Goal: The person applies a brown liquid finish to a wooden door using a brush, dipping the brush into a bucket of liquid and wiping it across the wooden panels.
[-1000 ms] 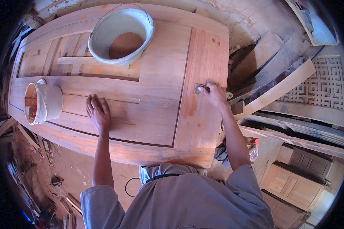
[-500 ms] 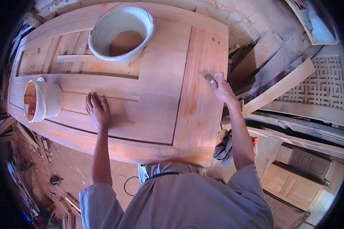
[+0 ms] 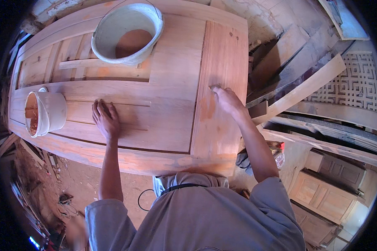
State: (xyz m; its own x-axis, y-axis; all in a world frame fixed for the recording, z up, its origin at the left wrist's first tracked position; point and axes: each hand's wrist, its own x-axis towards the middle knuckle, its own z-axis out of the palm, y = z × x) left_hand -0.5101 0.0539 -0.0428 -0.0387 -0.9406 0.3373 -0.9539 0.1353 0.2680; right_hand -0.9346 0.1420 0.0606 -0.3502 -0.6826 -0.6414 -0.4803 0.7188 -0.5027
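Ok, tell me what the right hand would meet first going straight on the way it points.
Likely the big bucket: the right hand points forward and left across the door, though fisheye bend leaves the exact line unsure.

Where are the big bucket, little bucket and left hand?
Big bucket (image 3: pixel 123 21): head view, inner wall.
Little bucket (image 3: pixel 56 111): head view, outer wall.
Left hand (image 3: pixel 107 121): head view, back of the hand.

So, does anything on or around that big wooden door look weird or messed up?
Yes, blotchy orange smears on the big reddish panelled wooden door, beside the right hand: they look brighter than the wood around them. Wood scraps lie jumbled on the brown floor at left. The round white bucket seems tilted, maybe just from the lens.
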